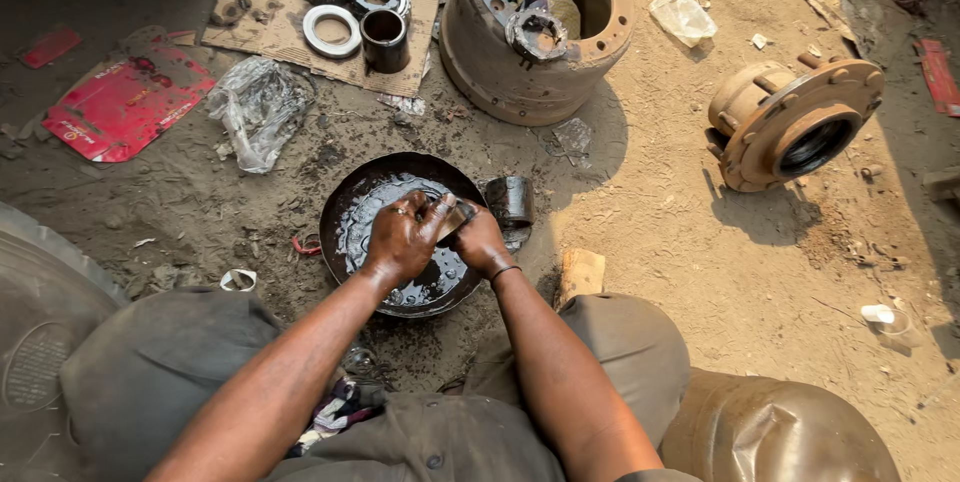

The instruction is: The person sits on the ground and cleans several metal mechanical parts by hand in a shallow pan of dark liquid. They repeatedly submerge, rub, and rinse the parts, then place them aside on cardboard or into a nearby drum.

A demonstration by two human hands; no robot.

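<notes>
Both of my hands are together over a round black pan [345,204] holding dark oily liquid, set on the dirt ground. My left hand [402,238] and my right hand [478,239] grip one small greasy metal part [457,216] between them, just above the pan's right side. The part is mostly hidden by my fingers. A dark metal sleeve [511,200] lies on the ground right beside the pan's right rim.
A large brake drum [535,37] stands behind the pan. Bearing rings [331,30] and a dark cylinder [384,39] lie on cardboard at the back left. A tan wheel hub [790,122] lies at right. Crumpled plastic [258,107], a red wrapper [125,102], a tyre [40,332] at left.
</notes>
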